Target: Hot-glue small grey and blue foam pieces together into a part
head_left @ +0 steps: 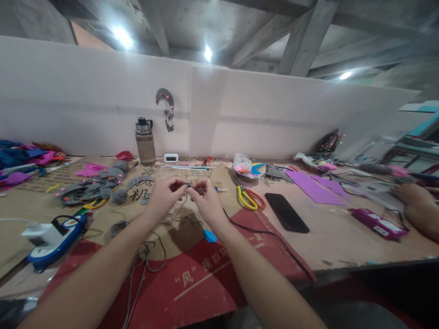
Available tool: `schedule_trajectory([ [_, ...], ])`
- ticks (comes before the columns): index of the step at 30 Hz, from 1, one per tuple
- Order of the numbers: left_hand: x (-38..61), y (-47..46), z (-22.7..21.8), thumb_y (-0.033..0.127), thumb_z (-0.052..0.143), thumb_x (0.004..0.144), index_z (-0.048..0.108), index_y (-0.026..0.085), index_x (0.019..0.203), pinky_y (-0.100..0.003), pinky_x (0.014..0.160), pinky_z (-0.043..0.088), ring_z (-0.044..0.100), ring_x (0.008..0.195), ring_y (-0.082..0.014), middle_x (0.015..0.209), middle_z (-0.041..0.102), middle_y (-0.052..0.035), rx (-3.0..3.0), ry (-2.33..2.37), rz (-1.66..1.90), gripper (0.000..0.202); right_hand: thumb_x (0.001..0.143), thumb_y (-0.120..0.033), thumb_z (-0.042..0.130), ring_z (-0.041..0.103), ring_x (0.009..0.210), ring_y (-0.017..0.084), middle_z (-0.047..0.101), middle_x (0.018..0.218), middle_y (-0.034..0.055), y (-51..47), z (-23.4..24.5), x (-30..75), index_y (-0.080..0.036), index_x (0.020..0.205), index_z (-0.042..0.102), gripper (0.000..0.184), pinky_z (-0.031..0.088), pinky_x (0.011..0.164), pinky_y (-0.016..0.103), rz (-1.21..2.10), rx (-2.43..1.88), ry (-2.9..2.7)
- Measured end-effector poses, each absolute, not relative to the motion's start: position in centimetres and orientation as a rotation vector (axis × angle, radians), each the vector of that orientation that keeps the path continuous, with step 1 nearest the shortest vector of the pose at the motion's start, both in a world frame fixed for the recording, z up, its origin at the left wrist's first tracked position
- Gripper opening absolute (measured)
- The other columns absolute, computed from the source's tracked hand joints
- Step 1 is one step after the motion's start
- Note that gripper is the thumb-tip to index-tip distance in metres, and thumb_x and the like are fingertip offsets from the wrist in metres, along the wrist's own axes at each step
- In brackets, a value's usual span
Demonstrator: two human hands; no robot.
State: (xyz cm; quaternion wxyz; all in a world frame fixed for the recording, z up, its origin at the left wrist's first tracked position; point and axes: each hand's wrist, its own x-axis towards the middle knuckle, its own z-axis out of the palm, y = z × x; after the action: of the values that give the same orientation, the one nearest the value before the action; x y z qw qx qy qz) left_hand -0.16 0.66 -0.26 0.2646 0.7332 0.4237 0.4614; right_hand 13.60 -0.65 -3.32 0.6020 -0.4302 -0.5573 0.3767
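Note:
Over the cardboard, my left hand [167, 196] and my right hand [206, 201] meet fingertip to fingertip. Both are closed in a pinch on a small grey piece [188, 185], mostly covered by the fingers; its exact kind is too small to make out. Grey yarn [146, 256] trails below the hands and hangs in loose loops toward the table's front edge. Left of my hands lie a ball of grey yarn [119, 196] and a smaller wound bundle [118, 227]. A blue scrap [210, 236] rests beneath my right wrist.
Scissors with yellow and red handles [252, 198] and a black phone [286, 212] lie to the right. A blue power strip [56, 244] sits at left. A bottle [145, 144] stands by the partition. Another person's hand [414, 196] is at far right, near a purple case [379, 224].

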Motion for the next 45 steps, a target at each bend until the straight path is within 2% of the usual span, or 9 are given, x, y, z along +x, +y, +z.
schedule_trajectory([
  [4,-0.2,0.1,0.0,0.027,0.056,0.074,0.066,0.019,0.081,-0.026,0.064,0.044,0.057,0.067,-0.0137,0.072,0.064,-0.0022,2.293,1.218,1.32,0.015,0.069,-0.034,0.063,0.057,0.073,0.01,0.057,0.084,-0.0002,-0.6,-3.2,13.3,-0.02,0.093,0.045,0.033,0.049,0.068,0.027,1.142,-0.868,-1.216],
  [7,-0.2,0.2,-0.2,0.028,0.055,0.076,0.064,0.018,0.086,-0.025,0.06,0.043,0.056,0.063,-0.0128,0.07,0.062,-0.0013,2.233,1.201,1.277,0.016,0.071,-0.035,0.06,0.055,0.06,0.008,0.055,0.072,-0.0035,-0.6,-3.0,13.4,-0.019,0.087,0.049,0.026,0.049,0.062,0.025,1.227,-0.823,-1.258],
  [12,0.0,0.8,-0.9,0.03,0.057,0.075,0.055,0.016,0.092,-0.024,0.049,0.044,0.054,0.055,-0.0112,0.071,0.059,-0.0012,1.899,1.051,1.205,0.022,0.075,-0.039,0.053,0.044,0.047,0.006,0.046,0.06,-0.0056,-0.4,-3.3,14.2,-0.018,0.079,0.054,0.021,0.041,0.044,0.02,0.981,-0.953,-1.371],
  [20,-0.1,1.3,-0.9,0.028,0.06,0.073,0.051,0.014,0.088,-0.023,0.047,0.044,0.051,0.05,-0.0099,0.061,0.054,0.0018,1.698,0.943,1.089,0.022,0.077,-0.035,0.05,0.049,0.058,0.01,0.059,0.07,-0.0004,-0.7,-2.8,14.5,-0.017,0.084,0.061,0.022,0.039,0.054,0.021,0.762,-1.066,-1.478],
  [26,0.2,0.8,-0.6,0.028,0.061,0.073,0.054,0.014,0.089,-0.023,0.05,0.044,0.052,0.052,-0.0094,0.064,0.056,0.0009,1.747,0.923,1.096,0.022,0.075,-0.034,0.051,0.042,0.055,0.009,0.053,0.06,-0.0026,-0.9,-2.3,14.4,-0.016,0.071,0.058,0.02,0.032,0.053,0.021,0.721,-1.097,-1.454],
  [30,0.2,0.6,-0.1,0.023,0.068,0.067,0.058,0.014,0.096,-0.026,0.065,0.048,0.058,0.07,-0.0123,0.082,0.062,-0.0038,1.537,0.689,1.065,0.032,0.074,-0.035,0.051,0.038,0.052,0.008,0.049,0.059,-0.0041,-0.9,-1.9,15.0,-0.016,0.069,0.055,0.02,0.03,0.051,0.021,0.796,-1.063,-1.33],
  [32,0.1,0.7,0.0,0.023,0.069,0.066,0.06,0.014,0.098,-0.026,0.064,0.047,0.059,0.075,-0.0137,0.091,0.062,-0.0063,1.435,0.653,1.031,0.035,0.074,-0.036,0.05,0.037,0.051,0.008,0.048,0.058,-0.0047,-0.8,-1.8,15.3,-0.017,0.068,0.054,0.02,0.03,0.051,0.021,0.815,-1.059,-1.275],
  [37,-0.1,1.1,-0.4,0.032,0.068,0.067,0.065,0.013,0.091,-0.022,0.048,0.041,0.054,0.056,-0.011,0.066,0.062,-0.0036,1.489,0.849,0.983,0.031,0.075,-0.037,0.049,0.041,0.054,0.009,0.05,0.06,-0.0034,-0.8,-2.0,15.2,-0.017,0.07,0.056,0.022,0.031,0.052,0.021,0.77,-1.092,-1.361],
  [45,0.0,0.6,-0.1,0.036,0.064,0.069,0.065,0.013,0.079,-0.023,0.048,0.043,0.053,0.046,-0.0108,0.056,0.061,-0.0022,1.714,1.064,1.067,0.025,0.084,-0.033,0.044,0.054,0.074,0.014,0.062,0.08,0.0039,-1.5,-2.5,14.8,-0.018,0.086,0.06,0.022,0.038,0.069,0.025,0.341,-1.159,-1.647],
])
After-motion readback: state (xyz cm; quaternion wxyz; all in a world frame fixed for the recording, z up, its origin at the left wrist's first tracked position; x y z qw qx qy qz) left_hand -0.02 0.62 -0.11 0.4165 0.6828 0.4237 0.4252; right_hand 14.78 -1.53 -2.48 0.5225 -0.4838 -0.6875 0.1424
